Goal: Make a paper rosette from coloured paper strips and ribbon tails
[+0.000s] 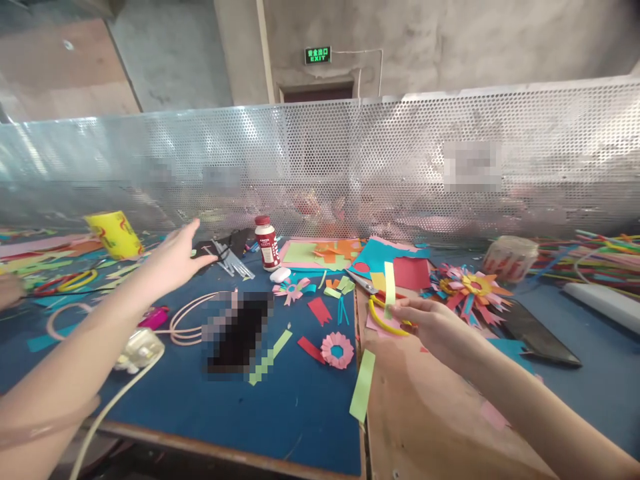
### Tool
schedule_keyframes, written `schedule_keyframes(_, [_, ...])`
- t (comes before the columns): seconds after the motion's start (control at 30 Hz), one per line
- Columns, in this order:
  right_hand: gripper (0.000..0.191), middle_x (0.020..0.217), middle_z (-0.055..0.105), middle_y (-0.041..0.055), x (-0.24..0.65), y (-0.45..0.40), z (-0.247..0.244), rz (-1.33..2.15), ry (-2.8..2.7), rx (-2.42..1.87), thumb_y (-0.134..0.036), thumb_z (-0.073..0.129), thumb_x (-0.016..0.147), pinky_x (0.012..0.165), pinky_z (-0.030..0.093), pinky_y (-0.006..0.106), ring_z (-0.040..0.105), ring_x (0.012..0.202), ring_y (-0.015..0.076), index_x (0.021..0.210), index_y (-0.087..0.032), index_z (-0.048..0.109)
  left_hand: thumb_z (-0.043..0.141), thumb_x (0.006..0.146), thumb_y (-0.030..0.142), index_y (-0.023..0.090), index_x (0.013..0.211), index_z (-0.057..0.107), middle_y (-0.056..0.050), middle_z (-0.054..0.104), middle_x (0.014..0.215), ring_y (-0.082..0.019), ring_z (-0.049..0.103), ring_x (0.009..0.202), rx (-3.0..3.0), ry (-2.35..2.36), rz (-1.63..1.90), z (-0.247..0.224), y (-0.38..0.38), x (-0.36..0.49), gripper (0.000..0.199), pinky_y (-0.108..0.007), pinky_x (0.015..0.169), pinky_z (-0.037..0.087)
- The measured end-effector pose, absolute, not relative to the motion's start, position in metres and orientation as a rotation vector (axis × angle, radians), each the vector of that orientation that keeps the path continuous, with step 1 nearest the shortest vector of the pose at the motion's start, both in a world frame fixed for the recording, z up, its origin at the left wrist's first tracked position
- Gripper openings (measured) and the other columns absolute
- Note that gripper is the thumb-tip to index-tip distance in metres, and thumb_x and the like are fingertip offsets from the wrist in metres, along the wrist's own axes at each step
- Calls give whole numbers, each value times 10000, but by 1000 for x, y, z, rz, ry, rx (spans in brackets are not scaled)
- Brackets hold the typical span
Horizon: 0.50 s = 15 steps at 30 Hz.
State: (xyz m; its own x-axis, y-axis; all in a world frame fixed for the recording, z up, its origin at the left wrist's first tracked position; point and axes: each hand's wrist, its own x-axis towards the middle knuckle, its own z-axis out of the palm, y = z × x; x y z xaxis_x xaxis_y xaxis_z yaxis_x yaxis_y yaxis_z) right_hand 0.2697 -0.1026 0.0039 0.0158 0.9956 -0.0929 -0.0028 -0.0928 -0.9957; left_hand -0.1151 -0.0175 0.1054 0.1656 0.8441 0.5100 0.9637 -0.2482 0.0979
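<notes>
My left hand (173,259) reaches over the left part of the table, thumb and forefinger apart, with nothing visible in it. Just beyond its fingers, clear thin sticks (235,262) lie on a black item (244,241). My right hand (427,319) pinches an upright light green paper strip (389,283). Scissors (363,281) with yellow and orange handles lie right by those fingertips; whether the hand touches them I cannot tell. A pink paper rosette (337,351) with a blue centre rests on the blue table, and another green strip (363,387) lies across the table seam.
A red-capped bottle (267,247) stands ahead, before a perforated metal screen (320,153). Paper flowers (470,287), a glass jar (511,259) and a dark phone (540,333) are at right. A yellow roll (115,235), a charger (143,348) and coiled cable (187,320) are at left.
</notes>
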Motion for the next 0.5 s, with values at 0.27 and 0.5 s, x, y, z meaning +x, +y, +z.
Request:
schedule_keyframes(0.27, [186, 885, 619, 46, 264, -101, -5, 1332, -1134, -1204, -371, 682, 707, 750, 363, 305, 529, 875, 192, 737, -187, 674, 479, 843, 421, 225, 958, 679, -17, 696, 987, -194, 629, 881, -3078, -1558, -746, 65, -51, 0, 303, -288, 808, 451])
schedule_keyframes(0.5, [165, 771, 585, 39, 261, -103, -7, 1490, -1106, -1138, -336, 673, 698, 730, 351, 320, 501, 777, 180, 658, -177, 654, 547, 830, 258, 179, 1057, 599, -61, 667, 1033, -176, 619, 900, -3333, -1284, -1287, 24, -38, 77, 246, -295, 786, 485])
